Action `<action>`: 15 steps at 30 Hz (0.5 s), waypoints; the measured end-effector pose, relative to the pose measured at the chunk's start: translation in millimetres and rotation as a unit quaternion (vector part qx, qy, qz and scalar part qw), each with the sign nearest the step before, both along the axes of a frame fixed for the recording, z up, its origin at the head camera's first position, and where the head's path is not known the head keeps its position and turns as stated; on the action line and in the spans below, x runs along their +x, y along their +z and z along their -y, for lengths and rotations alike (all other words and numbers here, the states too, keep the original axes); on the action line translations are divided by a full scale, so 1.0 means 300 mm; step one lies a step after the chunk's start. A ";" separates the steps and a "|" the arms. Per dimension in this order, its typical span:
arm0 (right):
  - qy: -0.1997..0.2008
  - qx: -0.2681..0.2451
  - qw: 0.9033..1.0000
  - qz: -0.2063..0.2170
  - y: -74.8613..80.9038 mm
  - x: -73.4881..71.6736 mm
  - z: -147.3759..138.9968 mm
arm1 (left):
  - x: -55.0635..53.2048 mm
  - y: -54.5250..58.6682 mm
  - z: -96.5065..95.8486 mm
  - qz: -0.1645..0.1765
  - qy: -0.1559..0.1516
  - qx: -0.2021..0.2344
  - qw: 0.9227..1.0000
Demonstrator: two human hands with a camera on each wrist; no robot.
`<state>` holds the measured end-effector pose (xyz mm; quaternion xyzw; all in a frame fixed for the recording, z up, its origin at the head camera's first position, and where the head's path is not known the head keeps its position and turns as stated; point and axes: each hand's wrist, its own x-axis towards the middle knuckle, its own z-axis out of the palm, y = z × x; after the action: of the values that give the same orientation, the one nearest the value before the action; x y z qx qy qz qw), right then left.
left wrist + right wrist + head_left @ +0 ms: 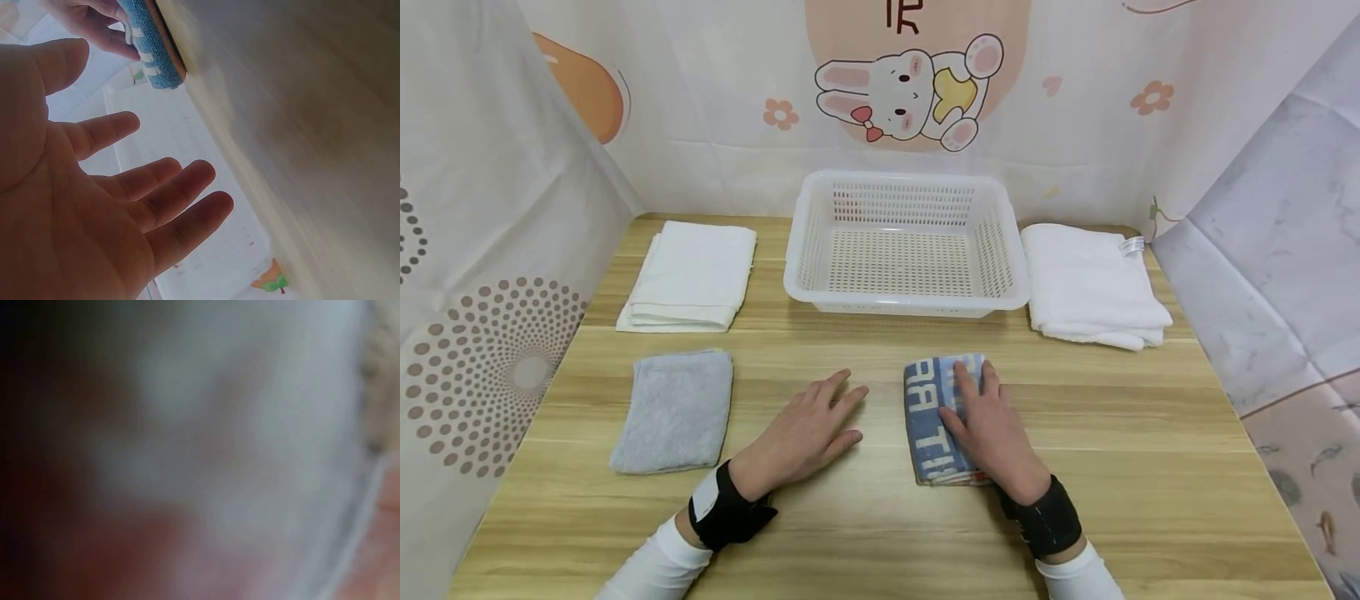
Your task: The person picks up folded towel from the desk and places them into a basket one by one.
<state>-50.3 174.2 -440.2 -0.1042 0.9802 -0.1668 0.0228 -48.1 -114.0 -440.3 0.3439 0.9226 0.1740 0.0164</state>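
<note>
As the right hand (996, 429) rests, fingers spread, on a folded blue towel (927, 421) on the table (865, 542), from afar I see the left hand (801, 435) spread nearby and, beyond, the perforated floor (901, 265) of a white basket (906, 301).

I'm reading a pale T (936, 442) on the blue towel (925, 408); the right-hand white towel's (1082, 279) label (1132, 246) and curtain's (715, 142) dark lettering (910, 8) are defeating me.

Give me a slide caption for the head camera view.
Right hand on a folded blue towel, left hand holding nothing, white plastic basket beyond them.
</note>
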 end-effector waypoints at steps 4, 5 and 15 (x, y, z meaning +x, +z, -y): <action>0.001 -0.002 1.000 -0.004 0.002 0.001 0.002 | 0.000 0.003 -0.002 0.002 0.000 -0.001 1.000; 0.001 -0.003 1.000 -0.005 0.002 0.001 0.002 | 0.000 0.004 -0.003 0.002 -0.001 -0.002 1.000; 0.005 -0.006 1.000 0.000 0.000 -0.001 0.008 | 0.002 0.010 -0.019 0.006 -0.012 -0.009 1.000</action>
<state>-50.5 171.7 -440.1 -0.1096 0.9785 -0.1728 0.0236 -47.4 -108.2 -437.3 0.3537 0.9199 0.1671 0.0270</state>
